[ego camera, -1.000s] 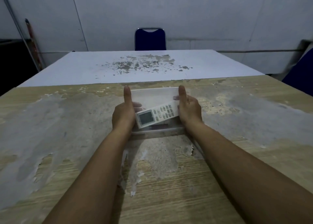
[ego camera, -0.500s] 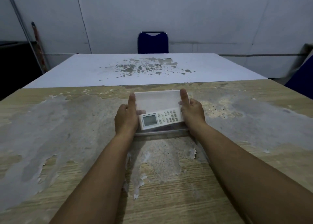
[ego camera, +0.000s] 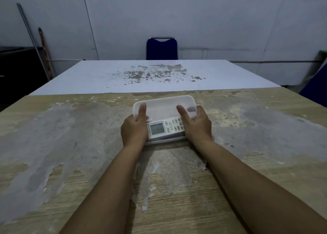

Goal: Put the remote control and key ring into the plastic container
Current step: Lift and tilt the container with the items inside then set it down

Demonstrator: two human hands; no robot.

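Note:
A translucent white plastic container rests on the worn wooden table, right in front of me. A white remote control with a grey screen lies inside it along the near wall. My left hand grips the container's left end, thumb over the rim. At the right end my right hand grips it the same way, its thumb covering the remote's right tip. A small dark shape shows through the plastic by the far right corner; I cannot tell whether it is the key ring.
A white board with grey flaked patches covers the table's far half. A blue chair stands behind it at the wall. Poles lean at the back left. Another blue chair's edge shows at the right.
The remote has turned from a slant to lie nearly level along the container's near wall. Both thumbs have come further in over the rim. Both hands keep their grip on the ends.

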